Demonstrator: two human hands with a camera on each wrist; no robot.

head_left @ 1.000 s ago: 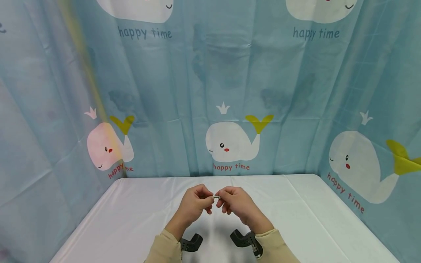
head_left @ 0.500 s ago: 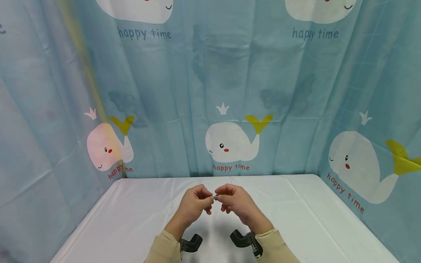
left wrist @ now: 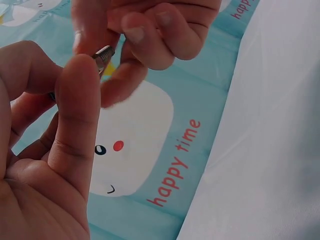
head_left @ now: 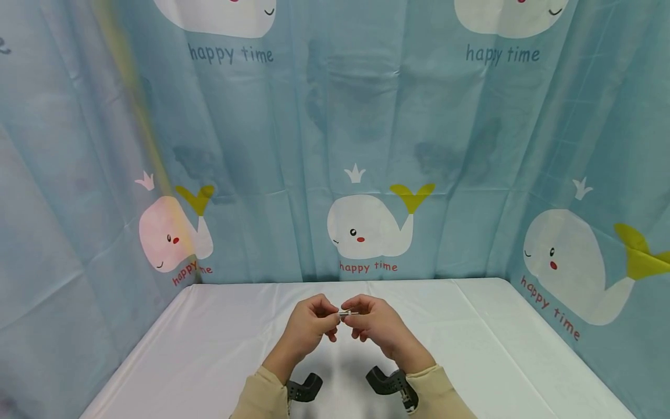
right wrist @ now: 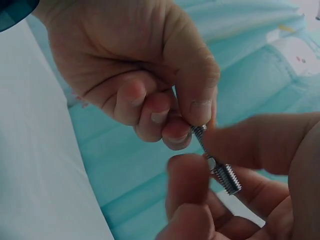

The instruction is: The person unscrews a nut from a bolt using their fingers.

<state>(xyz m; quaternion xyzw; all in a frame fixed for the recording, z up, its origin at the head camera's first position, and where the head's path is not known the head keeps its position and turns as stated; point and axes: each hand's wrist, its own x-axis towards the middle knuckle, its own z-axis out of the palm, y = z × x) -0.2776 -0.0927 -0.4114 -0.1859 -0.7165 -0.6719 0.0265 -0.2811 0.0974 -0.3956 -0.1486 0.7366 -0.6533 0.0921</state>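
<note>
Between the two hands lies a small silvery threaded bolt (right wrist: 228, 179), also seen in the head view just above the table's middle. A small bright part (right wrist: 212, 163) shows partway along it; its shape is too small to tell. My left hand (head_left: 311, 323) pinches one end of the bolt between thumb and index finger, hiding that end. My right hand (head_left: 378, 327) has its thumb (right wrist: 252, 142) and index finger (right wrist: 188, 181) curled round the other part, on either side of it, with the bolt's threaded end showing past them.
A white-covered table (head_left: 230, 326) lies below the hands. Behind and at both sides hangs a blue curtain (head_left: 272, 139) with printed whales. A black wrist mount (head_left: 305, 387) sits at the left sleeve and another mount (head_left: 386, 381) at the right.
The right fingers have shifted and spread a little round the bolt, so more of its length shows in the head view. The left hand has stayed in place.
</note>
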